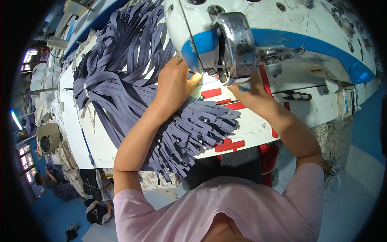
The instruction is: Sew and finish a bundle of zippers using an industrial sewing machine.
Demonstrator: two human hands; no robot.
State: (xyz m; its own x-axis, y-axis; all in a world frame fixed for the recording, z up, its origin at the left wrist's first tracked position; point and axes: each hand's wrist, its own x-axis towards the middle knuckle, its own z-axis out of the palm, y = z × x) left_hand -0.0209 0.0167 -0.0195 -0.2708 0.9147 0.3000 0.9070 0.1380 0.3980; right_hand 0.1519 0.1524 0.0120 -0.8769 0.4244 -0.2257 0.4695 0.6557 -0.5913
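A white and blue sewing machine [282,18] with a chrome guard [238,44] stands in front of me. Just left of its presser foot [222,76] is my left hand [173,82], a ring on one finger. Its thumb and fingers close together beside the lit needle area; what they pinch is too small to make out. My right hand [250,88] reaches in from the other side, its fingers hidden behind the guard. A big bundle of grey-purple zippers [125,90] lies left of the machine, and its ends with the sliders [193,125] fan out under my left forearm.
Thread snips [297,95] with dark handles lie on the white table [258,131], right of my right hand. Red tape pieces [229,145] mark the tabletop. A blue pen-like tool [87,147] lies near the left edge. Other people [98,211] sit farther off at left.
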